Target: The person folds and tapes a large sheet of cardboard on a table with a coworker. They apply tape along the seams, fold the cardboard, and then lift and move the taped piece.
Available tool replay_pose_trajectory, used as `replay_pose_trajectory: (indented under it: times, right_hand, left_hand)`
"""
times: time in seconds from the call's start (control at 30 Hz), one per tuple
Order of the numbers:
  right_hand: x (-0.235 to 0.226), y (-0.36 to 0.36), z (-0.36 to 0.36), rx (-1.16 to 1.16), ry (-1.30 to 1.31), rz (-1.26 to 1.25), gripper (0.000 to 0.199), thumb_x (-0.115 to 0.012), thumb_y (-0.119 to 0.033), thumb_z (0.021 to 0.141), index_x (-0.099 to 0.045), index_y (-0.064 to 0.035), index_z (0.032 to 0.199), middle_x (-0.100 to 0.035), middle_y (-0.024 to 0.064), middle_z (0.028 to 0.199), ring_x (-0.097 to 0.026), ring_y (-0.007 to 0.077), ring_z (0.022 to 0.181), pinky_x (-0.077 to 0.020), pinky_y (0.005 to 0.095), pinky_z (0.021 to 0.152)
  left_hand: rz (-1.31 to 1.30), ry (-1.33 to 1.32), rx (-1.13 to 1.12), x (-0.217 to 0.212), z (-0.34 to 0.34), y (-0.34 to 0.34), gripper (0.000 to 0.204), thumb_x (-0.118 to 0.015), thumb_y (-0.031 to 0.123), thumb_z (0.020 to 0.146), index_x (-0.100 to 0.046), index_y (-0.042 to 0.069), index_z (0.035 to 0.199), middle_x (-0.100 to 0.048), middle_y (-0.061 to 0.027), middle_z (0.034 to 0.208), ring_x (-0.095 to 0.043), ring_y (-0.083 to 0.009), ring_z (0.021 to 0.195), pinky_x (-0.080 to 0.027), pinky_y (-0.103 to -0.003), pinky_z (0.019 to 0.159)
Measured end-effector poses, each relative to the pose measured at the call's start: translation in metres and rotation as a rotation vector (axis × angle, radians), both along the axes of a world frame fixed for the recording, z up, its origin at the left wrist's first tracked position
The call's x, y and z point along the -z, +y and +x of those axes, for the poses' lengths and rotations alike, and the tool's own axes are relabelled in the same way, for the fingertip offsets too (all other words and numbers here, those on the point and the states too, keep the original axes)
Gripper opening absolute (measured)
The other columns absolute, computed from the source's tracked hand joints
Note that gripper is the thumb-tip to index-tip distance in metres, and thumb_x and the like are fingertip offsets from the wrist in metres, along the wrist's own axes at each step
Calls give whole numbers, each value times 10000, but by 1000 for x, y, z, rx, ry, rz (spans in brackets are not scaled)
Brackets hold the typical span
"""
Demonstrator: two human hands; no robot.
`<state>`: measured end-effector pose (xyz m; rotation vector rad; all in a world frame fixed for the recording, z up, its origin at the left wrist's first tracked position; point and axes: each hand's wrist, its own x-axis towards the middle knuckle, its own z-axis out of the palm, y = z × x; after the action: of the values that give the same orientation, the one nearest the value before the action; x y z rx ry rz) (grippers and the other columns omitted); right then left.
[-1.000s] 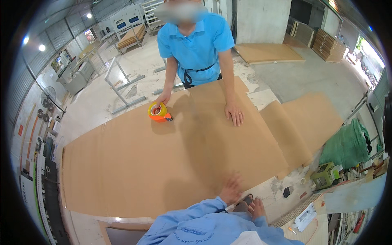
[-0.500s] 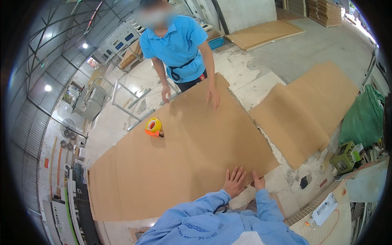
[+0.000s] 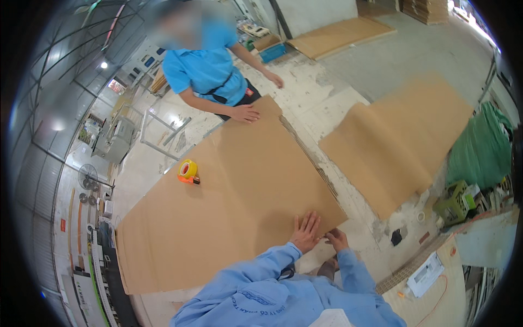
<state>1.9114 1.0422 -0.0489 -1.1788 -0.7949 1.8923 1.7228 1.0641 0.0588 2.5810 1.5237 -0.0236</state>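
Cardboard, brown, smooth and broad, lies flat before the person, with layered edges showing along its right side. The left hand, coming out of a light-blue sleeve, rests palm down near the sheet's near right corner; its grip is flat, fingers stretched out, pinching nothing. Just beside it, the right hand is at the near edge with bent fingers; whether that grip pinches the edge, I cannot tell.

Toward the far left edge, an orange tape dispenser with a yellow roll sits on the cardboard, well apart from both hands. Across from the person, a co-worker in a bright blue shirt lays one hand on the far end and holds the other out in the air.

To the right, a second brown sheet lies with a raised fold, near a crumpled green sack and an olive-green plastic crate.
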Motion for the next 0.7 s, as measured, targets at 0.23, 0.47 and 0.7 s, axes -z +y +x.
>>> replay_pose_trajectory:
  times: [0.23,0.47,0.7]
  right_hand:
    - [-1,-9,-33,216,215,-103,422,-540,-228,998,-473,-23,1361,-619,95,1165,-644,184,944,-592,313,733]
    - [6,-10,-49,327,38,-76,432,-509,-336,1015,-559,4,1278,-646,94,1110,-625,178,983,-552,298,726]
    - [11,-6,-102,714,392,-170,600,-380,-518,1032,-542,-4,1297,-641,73,1170,-614,165,1032,-493,330,922]
  left_hand:
    - [-23,19,6,-5,9,3,884,-628,397,838,-230,-1,1520,-133,-214,1605,-100,-379,1494,-58,-680,1136]
    - [-62,-32,15,8,11,12,840,-584,382,874,-217,-4,1525,-128,-211,1611,-87,-384,1498,-37,-660,1143]
    - [-39,-19,210,9,16,37,799,-514,458,918,-241,13,1524,-179,-184,1608,-124,-388,1490,-53,-614,1163]
